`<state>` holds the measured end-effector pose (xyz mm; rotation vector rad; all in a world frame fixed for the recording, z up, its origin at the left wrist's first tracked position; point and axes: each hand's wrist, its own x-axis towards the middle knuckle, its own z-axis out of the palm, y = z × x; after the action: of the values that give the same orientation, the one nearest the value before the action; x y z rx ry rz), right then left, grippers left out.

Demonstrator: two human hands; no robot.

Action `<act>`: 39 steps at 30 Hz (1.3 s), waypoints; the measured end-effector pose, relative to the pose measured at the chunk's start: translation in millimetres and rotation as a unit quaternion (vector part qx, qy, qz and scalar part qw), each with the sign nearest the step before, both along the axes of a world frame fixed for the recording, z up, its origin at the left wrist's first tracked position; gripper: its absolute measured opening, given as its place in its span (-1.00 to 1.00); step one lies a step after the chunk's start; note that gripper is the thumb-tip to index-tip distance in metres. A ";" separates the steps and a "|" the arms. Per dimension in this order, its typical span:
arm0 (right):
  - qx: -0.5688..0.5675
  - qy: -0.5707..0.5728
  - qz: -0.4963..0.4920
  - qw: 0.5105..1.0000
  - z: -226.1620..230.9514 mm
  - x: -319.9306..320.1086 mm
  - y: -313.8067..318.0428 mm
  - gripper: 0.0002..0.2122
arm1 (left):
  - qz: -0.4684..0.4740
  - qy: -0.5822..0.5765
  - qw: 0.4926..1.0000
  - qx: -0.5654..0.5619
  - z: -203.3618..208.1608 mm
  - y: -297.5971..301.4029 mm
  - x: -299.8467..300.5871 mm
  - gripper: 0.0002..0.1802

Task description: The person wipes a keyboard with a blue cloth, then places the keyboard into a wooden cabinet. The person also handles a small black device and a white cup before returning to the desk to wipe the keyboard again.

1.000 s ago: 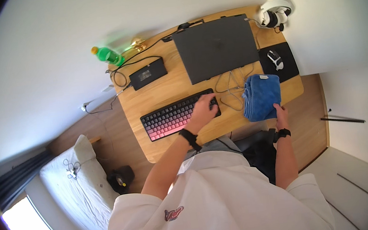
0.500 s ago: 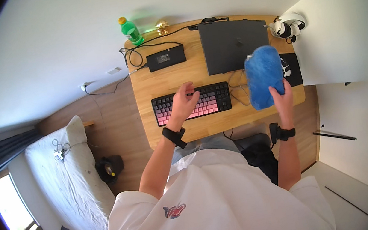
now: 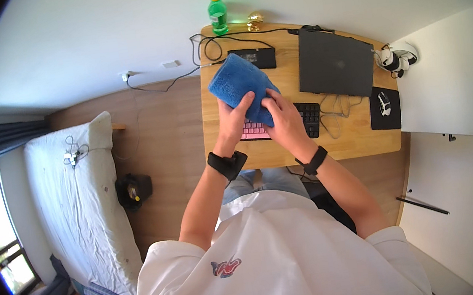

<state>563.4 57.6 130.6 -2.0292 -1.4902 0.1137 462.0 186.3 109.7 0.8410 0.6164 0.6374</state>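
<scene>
A folded, fluffy blue cloth [image 3: 240, 81] is held up in both hands over the keyboard [image 3: 309, 119]. My left hand [image 3: 232, 118] grips its lower left part, thumb lying on the front. On the lower right side, my right hand [image 3: 285, 118] has its fingers pressed into the fabric. Beneath the hands, the keyboard shows pink keys and a black right end; the rest is covered by the cloth and hands. A black power adapter [image 3: 257, 57] lies just behind the cloth, partly hidden by it.
On the wooden desk [image 3: 361, 142] lie a closed dark laptop [image 3: 336, 63], a white mouse [image 3: 384, 103] on a black pad [image 3: 385, 119], and loose cables. A green bottle [image 3: 218, 15], a gold ornament [image 3: 255, 21] and white headphones [image 3: 398, 59] stand along the back and right edges.
The cloth has come from the right side of the desk to above the keyboard, carried by my right hand. My left hand has taken hold of it too. The view has shifted left.
</scene>
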 end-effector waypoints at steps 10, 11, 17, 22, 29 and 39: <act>-0.063 0.022 0.055 0.996 -2.2 -22.2 60.4 -0.20 | -0.014 -0.054 0.983 -0.176 -16.6 29.6 -55.1 -0.53; -0.016 0.048 0.074 0.996 -3.8 -12.4 62.6 -0.28 | -0.036 -0.030 0.990 -0.135 -19.3 33.2 -60.3 -0.47; -0.048 0.009 -0.015 0.999 14.7 16.5 65.5 -0.42 | -0.090 0.322 0.934 0.128 -84.2 24.8 -109.2 -0.24; -0.062 -0.193 0.041 0.978 -12.8 -8.8 69.6 -0.36 | -0.093 0.301 0.947 -0.057 -145.9 -14.4 -145.5 -0.20; -0.191 -0.209 0.138 0.949 -95.7 -42.7 39.6 -0.42 | 0.006 0.220 0.968 -0.125 -141.7 -35.3 -143.1 -0.22; -0.216 -0.106 0.168 0.956 -104.9 -46.7 27.7 -0.43 | -0.138 0.376 0.717 0.571 -108.1 -22.2 -104.9 -0.15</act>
<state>516.7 85.3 25.7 -2.1465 -2.0883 0.4023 357.1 164.1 1.6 2.4045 0.7733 0.3149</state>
